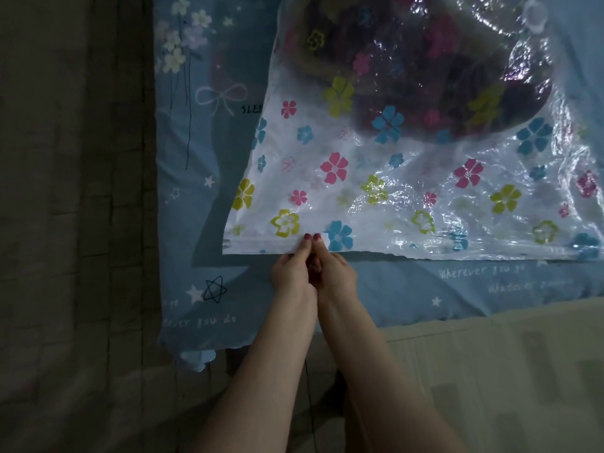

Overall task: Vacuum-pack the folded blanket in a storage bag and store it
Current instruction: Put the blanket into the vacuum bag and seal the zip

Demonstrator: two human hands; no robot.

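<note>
A clear storage bag [376, 178] printed with coloured flowers lies flat on a blue bedsheet [209, 152]. The dark folded blanket [425, 67] sits inside it, toward the far end. A round white valve [534, 14] shows at the bag's top right. The zip strip [425, 248] runs along the near edge. My left hand [291, 273] and my right hand [333, 269] sit side by side at that edge, both thumbs on top of the strip and fingers curled beneath, pinching it near its left end.
The blue bedsheet carries printed stars, a bow and writing. A brown quilted cover [75, 191] lies along the left. Pale floor [506, 371] shows at the lower right, below the sheet's near edge.
</note>
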